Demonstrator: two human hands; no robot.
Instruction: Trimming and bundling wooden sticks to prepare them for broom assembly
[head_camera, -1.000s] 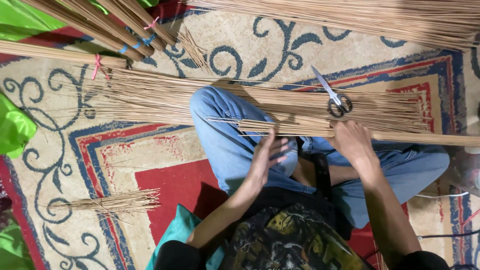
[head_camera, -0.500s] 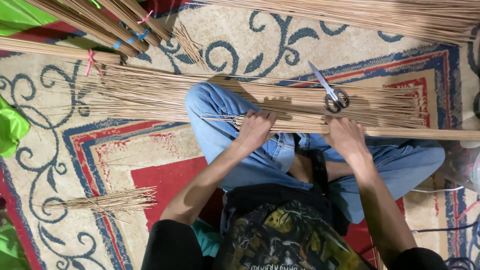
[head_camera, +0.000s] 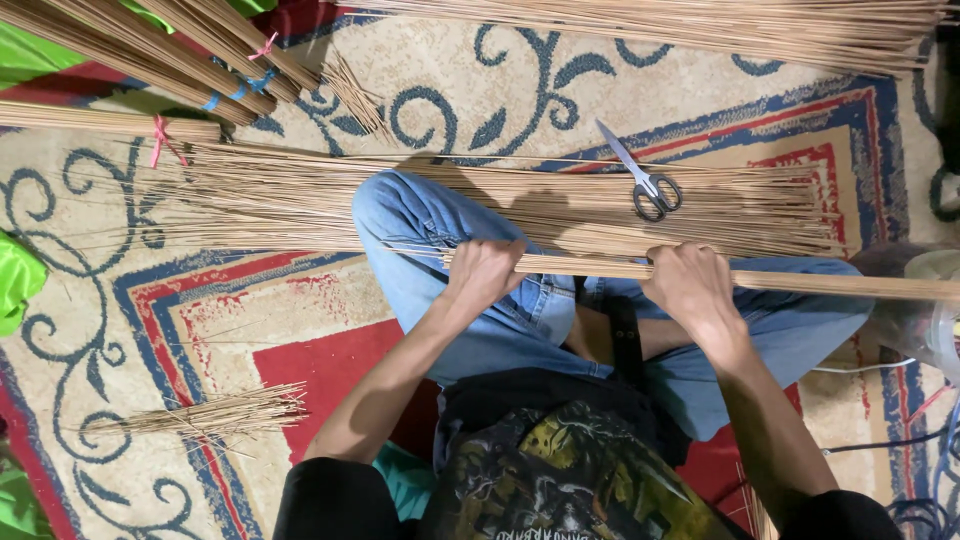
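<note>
Since the frame a second back, the left hand (head_camera: 483, 272) had come down off the lap and closed on the stick bundle (head_camera: 590, 266); I saw the right hand (head_camera: 688, 283) also wrapped round it. Both sets of fingers were curled tight on the bundle, which lay across the knees over the jeans (head_camera: 420, 235). Its right end ran out of frame. Scissors (head_camera: 645, 178) sat on the loose sticks (head_camera: 300, 195) beyond. Fingertips were hidden under the bundle.

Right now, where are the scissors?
In the head view, the scissors lie on the spread of thin sticks, just beyond the right hand gripping a stick bundle.
</note>
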